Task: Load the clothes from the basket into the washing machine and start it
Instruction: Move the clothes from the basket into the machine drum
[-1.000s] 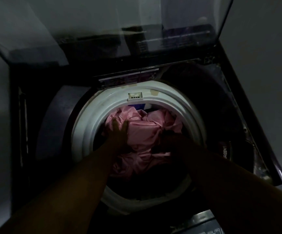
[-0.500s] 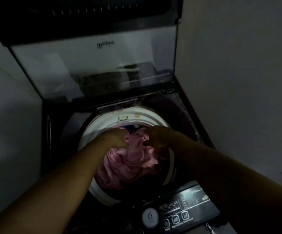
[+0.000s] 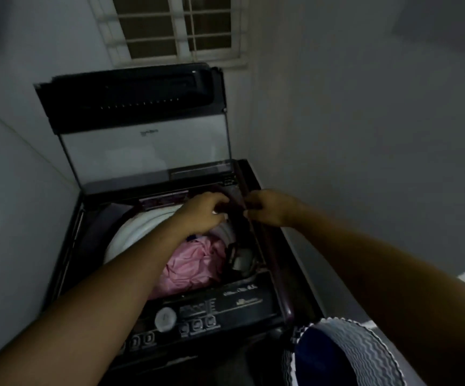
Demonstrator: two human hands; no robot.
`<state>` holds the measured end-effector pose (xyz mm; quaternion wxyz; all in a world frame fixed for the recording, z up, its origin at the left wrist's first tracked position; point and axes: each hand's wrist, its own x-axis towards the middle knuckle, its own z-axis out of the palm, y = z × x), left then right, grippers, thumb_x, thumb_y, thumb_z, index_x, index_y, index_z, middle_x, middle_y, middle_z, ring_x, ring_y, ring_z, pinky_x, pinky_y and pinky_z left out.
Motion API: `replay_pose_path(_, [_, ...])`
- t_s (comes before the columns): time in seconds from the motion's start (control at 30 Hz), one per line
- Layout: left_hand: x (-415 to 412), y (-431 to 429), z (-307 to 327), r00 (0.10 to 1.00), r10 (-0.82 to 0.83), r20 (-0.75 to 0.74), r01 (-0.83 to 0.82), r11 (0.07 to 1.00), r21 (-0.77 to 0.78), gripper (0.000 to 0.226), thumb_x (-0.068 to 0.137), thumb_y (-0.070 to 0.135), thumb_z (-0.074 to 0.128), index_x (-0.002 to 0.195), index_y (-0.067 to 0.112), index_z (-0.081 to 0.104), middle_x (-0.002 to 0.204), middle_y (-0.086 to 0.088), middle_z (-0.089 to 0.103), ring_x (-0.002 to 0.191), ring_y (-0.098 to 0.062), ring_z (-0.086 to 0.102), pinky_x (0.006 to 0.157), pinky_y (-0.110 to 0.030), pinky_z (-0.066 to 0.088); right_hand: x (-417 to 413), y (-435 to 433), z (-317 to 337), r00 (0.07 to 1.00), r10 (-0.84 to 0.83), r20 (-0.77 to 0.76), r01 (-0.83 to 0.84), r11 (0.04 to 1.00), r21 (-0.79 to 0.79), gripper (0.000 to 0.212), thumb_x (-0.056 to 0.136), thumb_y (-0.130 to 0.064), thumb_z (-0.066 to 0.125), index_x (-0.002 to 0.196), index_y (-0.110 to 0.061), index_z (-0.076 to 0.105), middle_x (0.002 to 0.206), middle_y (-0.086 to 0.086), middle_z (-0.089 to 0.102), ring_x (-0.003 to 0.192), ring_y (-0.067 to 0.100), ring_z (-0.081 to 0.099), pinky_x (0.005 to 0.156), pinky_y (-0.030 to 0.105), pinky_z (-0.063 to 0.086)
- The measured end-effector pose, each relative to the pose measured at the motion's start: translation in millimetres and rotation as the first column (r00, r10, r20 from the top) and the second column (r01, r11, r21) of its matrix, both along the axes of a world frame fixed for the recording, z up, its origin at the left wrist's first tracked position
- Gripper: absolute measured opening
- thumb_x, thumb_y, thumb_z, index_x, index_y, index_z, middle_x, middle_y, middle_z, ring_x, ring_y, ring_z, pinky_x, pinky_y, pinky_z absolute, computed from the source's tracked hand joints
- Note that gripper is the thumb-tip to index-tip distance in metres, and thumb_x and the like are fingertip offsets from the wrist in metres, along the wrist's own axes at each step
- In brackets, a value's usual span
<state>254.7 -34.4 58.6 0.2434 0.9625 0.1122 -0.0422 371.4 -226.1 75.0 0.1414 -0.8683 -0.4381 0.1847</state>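
Note:
The top-loading washing machine [image 3: 253, 299] stands with its glass lid [image 3: 142, 151] raised. Pink clothes [image 3: 195, 263] lie inside the white-rimmed drum [image 3: 142, 227], with a bit of blue cloth at their far edge. My left hand [image 3: 203, 213] hovers over the drum's far right rim, its fingers loosely curled, and I see nothing in it. My right hand [image 3: 270, 207] hangs beside it over the machine's right edge, also loosely curled and holding nothing. The white wavy laundry basket [image 3: 359, 346] sits at the lower right, its inside dark blue.
The control panel [image 3: 211, 310] with a round white knob [image 3: 165, 319] and several buttons runs along the near edge. Walls close in on the left and right. A barred window [image 3: 181, 26] is above the lid.
Both hands have let go of the pink clothes and risen out of the drum toward its far right. The view has pulled back, bringing the basket and window into sight.

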Motion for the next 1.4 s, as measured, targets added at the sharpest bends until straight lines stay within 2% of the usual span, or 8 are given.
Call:
replay_pose_path(0.13, [16.2,-92.3,-1.6,0.997,-0.067,0.043,0.068,0.998,-0.015,0.053,0.091,0.032,0.069,0.14,0.022,0.054,0.138,-0.007,0.056,0.126,-0.023,0.054,0.105,-0.029,0.042,10.5,-94.6,-7.1,0.994,-0.112,0.002,0.112,0.993,-0.048,0.059,0.094,-0.047,0.062,0.143,-0.017,0.051,0.138,0.014,0.057,0.125,0.033,0.056,0.103,0.038,0.048])
replay_pose_path(0.27, [38.0,-183.5,-27.2,0.985,-0.175,-0.008,0.174,0.982,-0.069,0.054,0.093,0.038,0.066,0.143,0.025,0.05,0.142,-0.005,0.05,0.131,-0.021,0.049,0.111,-0.032,0.039,12.1,-192.1,-41.0,0.965,-0.257,-0.047,0.251,0.962,-0.106,0.069,0.094,-0.052,0.059,0.152,-0.02,0.039,0.149,0.014,0.048,0.133,0.033,0.05,0.112,0.041,0.042])
replay_pose_path(0.47, [56.0,-295.2,-111.7,0.944,-0.27,-0.187,0.213,0.937,-0.276,0.05,0.093,0.037,0.066,0.141,0.029,0.052,0.145,-0.001,0.049,0.125,-0.019,0.055,0.098,-0.031,0.048,-10.3,-315.9,-133.8,0.846,-0.498,-0.189,0.468,0.865,-0.181,0.073,0.092,-0.053,0.057,0.155,-0.026,0.032,0.152,0.012,0.045,0.135,0.033,0.048,0.111,0.043,0.04])
replay_pose_path(0.6, [56.3,-346.9,-187.8,0.922,-0.236,-0.309,0.072,0.885,-0.46,0.046,0.094,0.024,0.069,0.138,0.02,0.056,0.135,-0.003,0.058,0.114,-0.015,0.059,0.091,-0.026,0.046,-38.9,-374.5,-209.0,0.735,-0.616,-0.284,0.569,0.788,-0.236,0.073,0.093,-0.051,0.059,0.155,-0.02,0.035,0.149,0.015,0.048,0.132,0.035,0.05,0.108,0.04,0.042])
replay_pose_path(0.73, [52.1,-385.0,-273.9,0.877,-0.148,-0.457,-0.173,0.791,-0.587,0.042,0.096,0.017,0.066,0.136,0.013,0.055,0.112,-0.003,0.064,0.097,-0.02,0.064,0.079,-0.034,0.049,-62.2,-412.5,-293.1,0.518,-0.74,-0.428,0.714,0.65,-0.26,0.063,0.092,-0.04,0.066,0.148,-0.019,0.045,0.141,0.013,0.058,0.125,0.032,0.057,0.1,0.034,0.044])
replay_pose_path(1.03, [41.4,-406.0,-474.1,0.665,-0.107,-0.739,-0.494,0.679,-0.543,0.047,0.096,0.034,0.065,0.14,0.026,0.05,0.116,0.005,0.067,0.101,-0.016,0.069,0.072,-0.031,0.056,-91.9,-412.2,-482.9,-0.207,-0.674,-0.71,0.866,0.211,-0.453,0.062,0.098,-0.035,0.064,0.152,-0.021,0.036,0.126,0.016,0.063,0.102,0.033,0.067,0.081,0.047,0.057])
replay_pose_path(1.27, [45.3,-397.4,-603.9,0.616,0.008,-0.788,-0.616,0.627,-0.476,0.052,0.095,0.034,0.066,0.143,0.024,0.047,0.12,0.002,0.065,0.102,-0.018,0.067,0.081,-0.035,0.055,-93.4,-397.5,-608.2,-0.362,-0.607,-0.707,0.821,0.151,-0.55,0.065,0.1,-0.036,0.062,0.155,-0.021,0.031,0.139,0.014,0.058,0.109,0.033,0.065,0.086,0.046,0.055])
replay_pose_path(1.4, [48.2,-398.4,-668.1,0.658,0.115,-0.744,-0.613,0.656,-0.44,0.064,0.094,0.038,0.066,0.151,0.023,0.039,0.144,-0.005,0.053,0.121,-0.024,0.057,0.09,-0.04,0.053,-88.1,-394.5,-669.1,-0.371,-0.599,-0.709,0.823,0.141,-0.55,0.066,0.099,-0.039,0.061,0.155,-0.02,0.032,0.132,0.011,0.06,0.099,0.028,0.065,0.075,0.041,0.057])
